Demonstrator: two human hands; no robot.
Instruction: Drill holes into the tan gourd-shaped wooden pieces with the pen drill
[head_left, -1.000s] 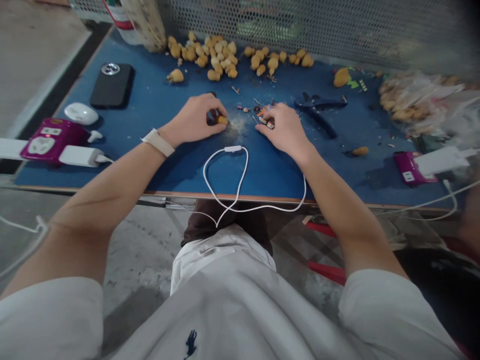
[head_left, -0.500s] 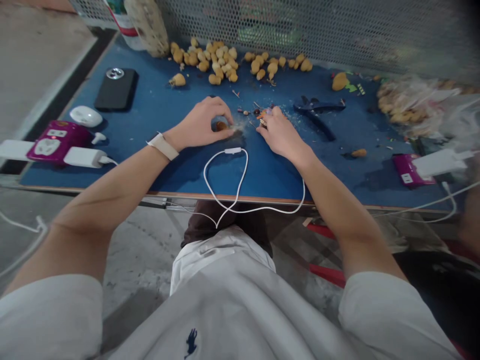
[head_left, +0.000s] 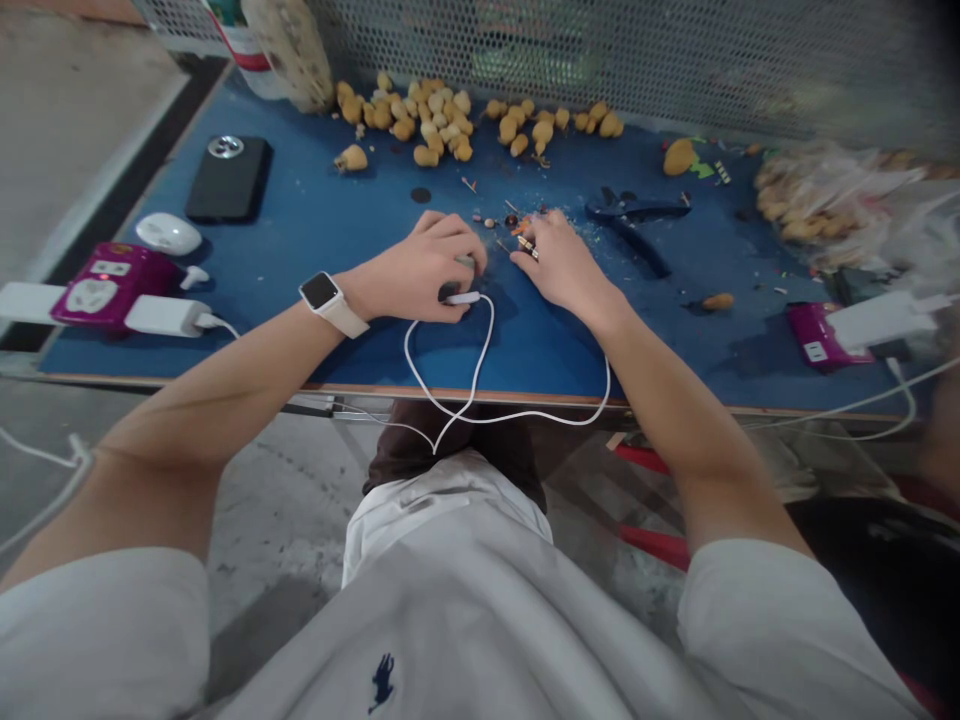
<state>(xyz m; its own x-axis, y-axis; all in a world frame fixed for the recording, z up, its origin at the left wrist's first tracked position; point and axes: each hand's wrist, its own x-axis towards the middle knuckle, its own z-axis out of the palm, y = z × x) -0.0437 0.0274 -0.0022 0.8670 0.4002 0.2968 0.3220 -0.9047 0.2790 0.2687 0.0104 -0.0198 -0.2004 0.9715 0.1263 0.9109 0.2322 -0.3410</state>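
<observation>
From the head camera, our one view, we take the white looped cable [head_left: 534,413] as our landmark; it hangs partly over the near edge of the blue tabletop [head_left: 540,350]. At the cable's far end, our left hand [head_left: 420,265] arches palm-down, fingers curled, with only a narrow gap to the thumb. The slim white plastic cable switch [head_left: 465,298] sits right by the thumb tip; we cannot tell whether they touch, nor whether these fingers grip anything.

Beyond the cable and to its right, our right hand [head_left: 562,260] rests with thumb and forefinger close about a small gold-and-black striped piece [head_left: 529,247]; whether they pinch it, we cannot tell. Small orange bits [head_left: 520,229] lie just past it. The dark blue pliers [head_left: 636,238] lie farther right of the cable, and the small tan gourd-shaped pieces [head_left: 442,125] cluster well beyond it.

We judge the step in hand to be fine sorting or picking among small pieces by the right fingers, with the left beside the cable. The next move, we think, calls for a light, exact fingertip pinch on the right and a left hand kept free of the cable.
</observation>
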